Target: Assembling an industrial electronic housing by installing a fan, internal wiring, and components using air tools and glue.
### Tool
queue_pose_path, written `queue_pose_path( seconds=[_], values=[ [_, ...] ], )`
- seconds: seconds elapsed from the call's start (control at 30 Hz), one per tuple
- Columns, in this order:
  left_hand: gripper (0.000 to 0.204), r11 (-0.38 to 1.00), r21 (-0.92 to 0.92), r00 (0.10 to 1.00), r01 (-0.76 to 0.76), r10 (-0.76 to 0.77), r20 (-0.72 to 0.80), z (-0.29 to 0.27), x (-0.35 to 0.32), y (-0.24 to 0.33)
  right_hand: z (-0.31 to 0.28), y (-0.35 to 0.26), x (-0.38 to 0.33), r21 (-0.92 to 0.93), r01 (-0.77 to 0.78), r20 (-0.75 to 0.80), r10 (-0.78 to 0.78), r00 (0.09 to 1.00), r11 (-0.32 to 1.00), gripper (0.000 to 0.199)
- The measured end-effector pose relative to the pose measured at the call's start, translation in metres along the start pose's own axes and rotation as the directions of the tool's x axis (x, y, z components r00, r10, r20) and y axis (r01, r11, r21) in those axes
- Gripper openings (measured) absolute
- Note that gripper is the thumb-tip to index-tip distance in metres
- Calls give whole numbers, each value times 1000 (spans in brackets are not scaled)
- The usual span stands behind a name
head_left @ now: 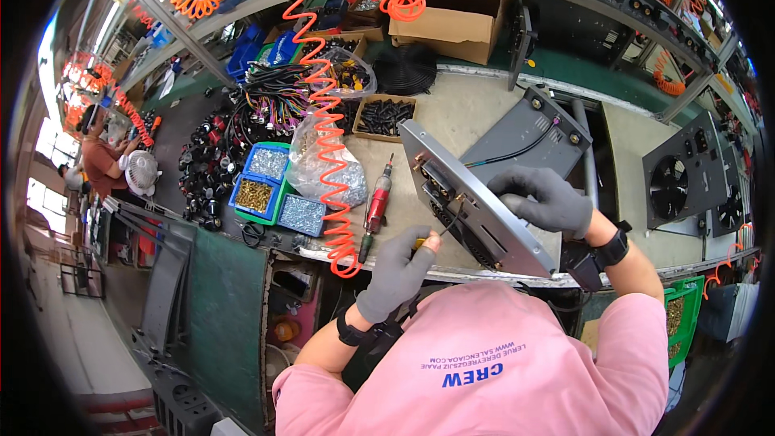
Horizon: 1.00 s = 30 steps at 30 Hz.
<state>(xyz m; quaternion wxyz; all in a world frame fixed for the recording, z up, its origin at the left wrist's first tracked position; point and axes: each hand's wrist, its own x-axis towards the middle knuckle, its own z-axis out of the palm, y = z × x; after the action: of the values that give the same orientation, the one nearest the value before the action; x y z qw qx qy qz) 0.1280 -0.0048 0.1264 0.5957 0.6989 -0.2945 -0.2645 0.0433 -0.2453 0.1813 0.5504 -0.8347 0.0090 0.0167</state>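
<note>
Leaning at the centre of the view, the grey panel [510,236] presents its component side toward 8 o'clock, its lower corner close to the front edge of the bench [327,253]. The left hand [397,274] pinches a thin dark piece [453,220] between thumb and fingers; whether this is a tool shaft or a cable cannot be determined. The right hand [551,202] lies at the panel's 1 o'clock side, fingers bent against its upper edge; grip firmness cannot be determined.

Caution: loss of right-hand support could let the panel tip or slide toward 5 o'clock, over the bench edge. Uneven pressure from the left hand could cause the dark piece to slip. A swinging panel could strike the red screwdriver [377,203] at 9 o'clock.
</note>
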Motion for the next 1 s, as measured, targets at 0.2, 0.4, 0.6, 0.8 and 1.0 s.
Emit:
queue_pose_path(
  seconds=[0.2, 0.4, 0.6, 0.8, 1.0],
  values=[
    [24, 984, 174, 996, -26, 11, 85, 7, 12, 21, 12, 12, 9, 241, 170, 46, -186, 982, 956, 38],
    [26, 986, 163, 991, -22, 1, 131, 19, 36, 44, 13, 25, 25, 323, 120, 48, -143, 989, 939, 34],
    [22, 870, 419, 958, -258, 288, -8, 19, 33, 31, 6, 20, 26, 384, -1, -27, 13, 1000, 924, 22],
    [20, 830, 511, 947, -221, 308, -90, 34, 27, 31, 11, 34, 17, 616, -74, 25, 74, 997, 784, 21],
    [30, 892, -135, 889, 432, -396, 230, 17, 49, 52, 25, 39, 24, 657, -33, 91, -35, 995, 753, 31]
  ],
)
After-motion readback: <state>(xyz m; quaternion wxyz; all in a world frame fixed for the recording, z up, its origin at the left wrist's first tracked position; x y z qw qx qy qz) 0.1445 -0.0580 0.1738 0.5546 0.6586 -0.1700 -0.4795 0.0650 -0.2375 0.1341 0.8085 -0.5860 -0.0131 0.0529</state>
